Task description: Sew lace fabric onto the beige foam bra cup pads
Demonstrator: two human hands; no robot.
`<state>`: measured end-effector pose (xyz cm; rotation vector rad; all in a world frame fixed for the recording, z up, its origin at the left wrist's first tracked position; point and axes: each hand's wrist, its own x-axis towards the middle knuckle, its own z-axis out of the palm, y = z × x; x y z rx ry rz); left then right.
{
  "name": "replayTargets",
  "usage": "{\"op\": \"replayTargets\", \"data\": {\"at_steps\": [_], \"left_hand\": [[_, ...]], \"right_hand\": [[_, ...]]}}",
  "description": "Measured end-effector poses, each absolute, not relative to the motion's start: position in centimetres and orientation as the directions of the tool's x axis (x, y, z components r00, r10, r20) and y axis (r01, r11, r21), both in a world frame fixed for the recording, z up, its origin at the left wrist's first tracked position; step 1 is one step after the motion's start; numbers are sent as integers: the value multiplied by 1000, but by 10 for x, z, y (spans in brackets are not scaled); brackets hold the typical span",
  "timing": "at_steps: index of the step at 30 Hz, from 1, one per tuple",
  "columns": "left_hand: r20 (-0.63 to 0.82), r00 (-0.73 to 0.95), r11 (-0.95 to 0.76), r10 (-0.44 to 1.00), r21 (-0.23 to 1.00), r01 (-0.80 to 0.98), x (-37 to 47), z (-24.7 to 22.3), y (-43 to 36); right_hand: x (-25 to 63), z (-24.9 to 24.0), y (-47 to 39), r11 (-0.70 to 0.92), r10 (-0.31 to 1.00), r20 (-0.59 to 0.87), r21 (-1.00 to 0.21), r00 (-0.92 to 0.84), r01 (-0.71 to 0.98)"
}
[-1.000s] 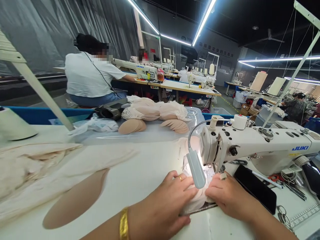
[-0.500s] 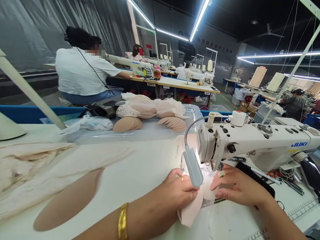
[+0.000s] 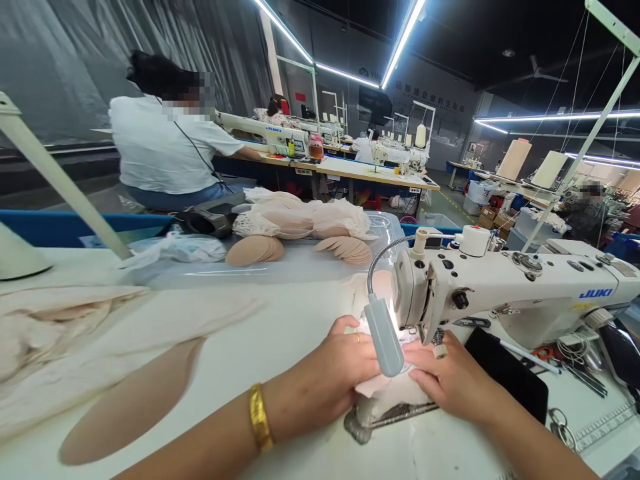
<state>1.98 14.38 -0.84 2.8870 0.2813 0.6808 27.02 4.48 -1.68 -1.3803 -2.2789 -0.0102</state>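
A pale pink bra cup [image 3: 371, 387] with a lacy edge lies under the head of a white JUKI sewing machine [image 3: 480, 273]. My left hand [image 3: 340, 367], wearing a ring and a gold bracelet, is closed on the cup's left side; a grey lamp [image 3: 384, 337] hides some of its fingertips. To the right of the needle area, my right hand [image 3: 453, 380] rests with fingers stretched forward against the fabric and its thumb apart. The needle and presser foot cannot be made out clearly.
A large beige cup [image 3: 133, 403] and cream fabric [image 3: 75, 340] lie at left. Behind are stacked beige pads [image 3: 255, 249] and lacy bra pieces [image 3: 305, 217]. A black phone-like slab [image 3: 507, 373], scissors [image 3: 563, 427] and a ruler [image 3: 605, 427] sit at right. A co-worker [image 3: 160, 143] sits ahead.
The pink cup has moved forward under the machine, showing more of the metal plate's front. My right hand has moved left and flatter onto the fabric, and my left hand has moved slightly forward.
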Motion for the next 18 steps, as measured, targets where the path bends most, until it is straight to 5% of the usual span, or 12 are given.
{"op": "replayTargets", "data": {"at_steps": [6, 18], "left_hand": [[421, 870, -950, 255, 278, 144, 21, 6, 137], [341, 894, -951, 292, 200, 235, 20, -4, 140]], "right_hand": [[268, -19, 49, 510, 830, 399, -263, -389, 819], [276, -17, 43, 482, 833, 459, -325, -310, 813]]}}
